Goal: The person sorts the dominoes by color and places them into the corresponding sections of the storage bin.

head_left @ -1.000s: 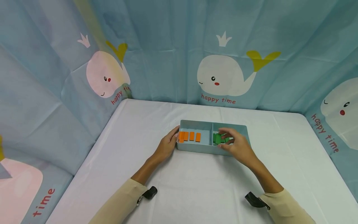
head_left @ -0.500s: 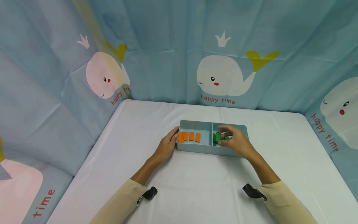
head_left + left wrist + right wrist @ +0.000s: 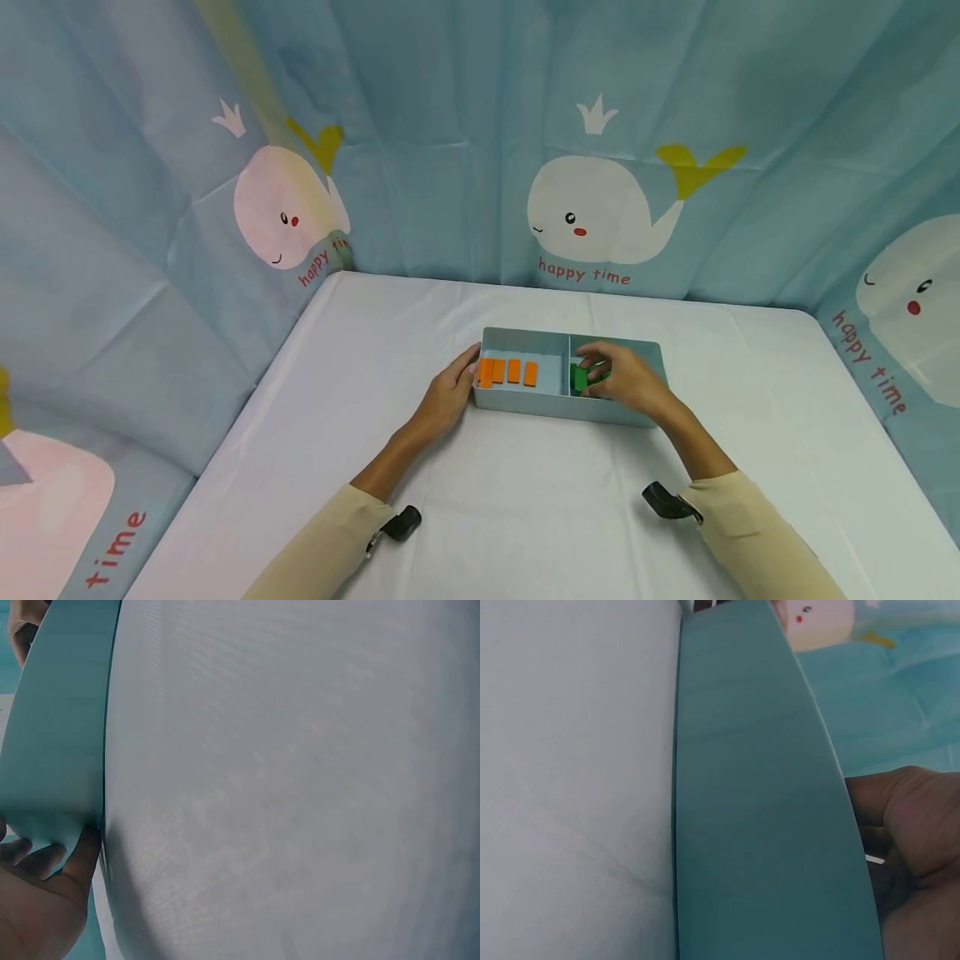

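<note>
A blue-green box (image 3: 525,401) with two compartments stands on the white table. My left hand (image 3: 441,402) grips its left end, thumb at the rim; the left wrist view has the fingertips (image 3: 46,857) against the end wall. Several orange rectangular blocks (image 3: 513,371) lie in the left compartment, one at the far left overlapping its neighbour. My right hand (image 3: 636,385) reaches into the right compartment, thumb and forefinger pinching a green rectangular block (image 3: 580,380). More green blocks sit there, partly hidden by the fingers. In the right wrist view the box wall (image 3: 765,795) covers the fingertips.
A divider (image 3: 569,367) splits the box. White cloth (image 3: 487,517) covers the table around it. Blue curtains with whale prints (image 3: 588,208) hang behind and at both sides. A black wrist camera (image 3: 402,522) is strapped at each sleeve.
My right hand has shifted slightly left toward the divider, its fingers closing on the green block, which has also moved a little left. My left hand and the orange blocks have stayed in place.
</note>
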Motion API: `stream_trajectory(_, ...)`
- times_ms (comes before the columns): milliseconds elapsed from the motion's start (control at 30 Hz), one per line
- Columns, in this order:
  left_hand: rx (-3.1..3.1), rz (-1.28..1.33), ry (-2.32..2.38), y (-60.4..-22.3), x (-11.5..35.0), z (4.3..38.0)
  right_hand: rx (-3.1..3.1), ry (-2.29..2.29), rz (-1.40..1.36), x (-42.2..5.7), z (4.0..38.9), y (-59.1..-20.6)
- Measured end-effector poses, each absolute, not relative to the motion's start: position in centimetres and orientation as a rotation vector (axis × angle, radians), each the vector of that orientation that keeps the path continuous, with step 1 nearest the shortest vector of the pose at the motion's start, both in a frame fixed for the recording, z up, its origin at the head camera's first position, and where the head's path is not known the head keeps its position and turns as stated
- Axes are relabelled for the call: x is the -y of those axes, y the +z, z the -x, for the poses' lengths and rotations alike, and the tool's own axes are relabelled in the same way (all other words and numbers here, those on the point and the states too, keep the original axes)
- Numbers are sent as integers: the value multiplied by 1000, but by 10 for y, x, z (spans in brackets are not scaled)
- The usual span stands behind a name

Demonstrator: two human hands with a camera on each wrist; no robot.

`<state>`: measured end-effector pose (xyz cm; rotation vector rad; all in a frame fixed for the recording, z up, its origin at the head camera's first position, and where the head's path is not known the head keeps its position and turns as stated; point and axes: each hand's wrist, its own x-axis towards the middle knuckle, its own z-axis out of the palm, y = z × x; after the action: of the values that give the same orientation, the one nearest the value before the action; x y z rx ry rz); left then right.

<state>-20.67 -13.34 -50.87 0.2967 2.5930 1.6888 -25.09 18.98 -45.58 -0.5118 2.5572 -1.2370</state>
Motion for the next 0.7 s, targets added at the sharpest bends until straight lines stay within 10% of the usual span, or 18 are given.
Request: stream_trajectory(700,-2577,-303,1697,-505,132,205,-2318,-1261,542,-190,262,-462)
